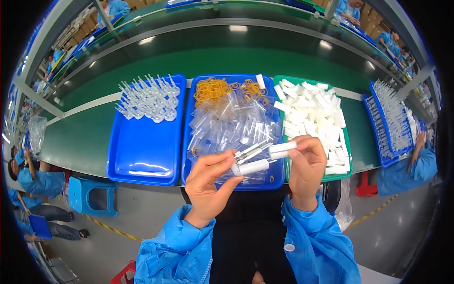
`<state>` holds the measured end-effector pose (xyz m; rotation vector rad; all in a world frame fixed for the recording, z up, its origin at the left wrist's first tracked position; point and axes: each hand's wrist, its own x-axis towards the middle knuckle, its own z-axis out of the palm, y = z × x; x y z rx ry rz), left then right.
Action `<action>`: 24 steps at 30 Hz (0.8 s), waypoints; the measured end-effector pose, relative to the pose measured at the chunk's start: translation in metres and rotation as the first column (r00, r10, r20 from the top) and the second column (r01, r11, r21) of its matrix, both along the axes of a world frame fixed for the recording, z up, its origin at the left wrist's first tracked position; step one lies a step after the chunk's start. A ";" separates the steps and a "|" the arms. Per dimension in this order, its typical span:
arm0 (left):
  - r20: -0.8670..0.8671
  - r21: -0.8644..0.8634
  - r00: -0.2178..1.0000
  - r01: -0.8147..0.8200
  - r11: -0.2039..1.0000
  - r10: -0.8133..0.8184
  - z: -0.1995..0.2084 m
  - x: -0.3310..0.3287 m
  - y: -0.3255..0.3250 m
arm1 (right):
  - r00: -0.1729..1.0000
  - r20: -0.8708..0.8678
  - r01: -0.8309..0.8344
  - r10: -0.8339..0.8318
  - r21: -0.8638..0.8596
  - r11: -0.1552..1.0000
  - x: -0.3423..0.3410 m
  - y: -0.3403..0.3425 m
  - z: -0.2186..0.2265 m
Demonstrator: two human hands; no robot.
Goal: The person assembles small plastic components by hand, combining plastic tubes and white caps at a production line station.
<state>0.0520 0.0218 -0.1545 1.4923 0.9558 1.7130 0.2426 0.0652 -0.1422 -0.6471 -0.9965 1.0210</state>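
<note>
On my feed: left hand [208,185] and right hand [308,169] angled toward each other.
The left thumb and fingers clamp slim rods [249,152] and a white tube [253,167], jutting rightward from the fingertips over the middle blue tray [279,181]; I see the right fingers pinch white sticks [282,147], their free ends pointing left, just beside the rods.

Left blue tray [144,146], middle blue tray [256,186], right green tray [338,176], all rectangular plastic; flat clear plastic sleeves [220,118] in middle, white, seemingly plastic cylinders [309,127] in right.
</note>
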 end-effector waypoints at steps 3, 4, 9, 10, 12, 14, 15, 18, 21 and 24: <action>0.042 -0.033 0.999 -0.009 0.999 0.010 -0.002 0.004 -0.002 | 0.999 0.001 -0.039 0.039 -0.053 0.998 -0.002 -0.005 0.001; 0.015 -0.015 1.000 -0.016 1.000 0.016 -0.003 0.004 -0.003 | 0.999 0.001 -0.038 0.038 -0.060 0.997 -0.002 -0.005 0.002; -0.086 0.031 0.995 -0.048 0.998 0.050 -0.005 0.004 -0.005 | 0.996 0.073 -0.044 0.050 -0.080 0.996 -0.006 -0.009 0.002; -0.111 0.033 0.992 -0.057 0.998 0.060 -0.003 0.006 -0.005 | 0.991 0.113 -0.057 0.067 -0.087 0.995 -0.009 -0.010 0.002; -0.134 0.032 0.988 -0.068 0.997 0.072 -0.001 0.006 -0.004 | 0.981 0.167 -0.077 0.095 -0.109 0.991 -0.010 -0.013 0.001; -0.177 0.023 0.982 -0.060 0.998 0.063 -0.001 0.004 -0.003 | 0.977 0.168 -0.110 0.129 -0.123 0.986 -0.015 -0.015 0.003; -0.176 0.022 0.982 -0.060 0.998 0.063 -0.001 0.004 -0.003 | 0.973 0.165 -0.139 0.160 -0.131 0.982 -0.017 -0.015 0.004; -0.182 0.026 0.982 -0.051 0.998 0.055 0.000 0.005 -0.003 | 0.947 0.223 -0.209 0.233 -0.124 0.970 -0.012 -0.012 -0.001; -0.199 0.030 0.978 -0.054 0.998 0.058 0.000 0.004 -0.004 | 0.900 0.342 -0.281 0.271 -0.022 0.959 -0.001 -0.008 0.003; -0.117 -0.115 0.993 -0.033 0.993 0.019 0.000 -0.003 -0.004 | 0.742 0.659 0.090 -0.126 0.089 0.992 0.038 0.005 0.015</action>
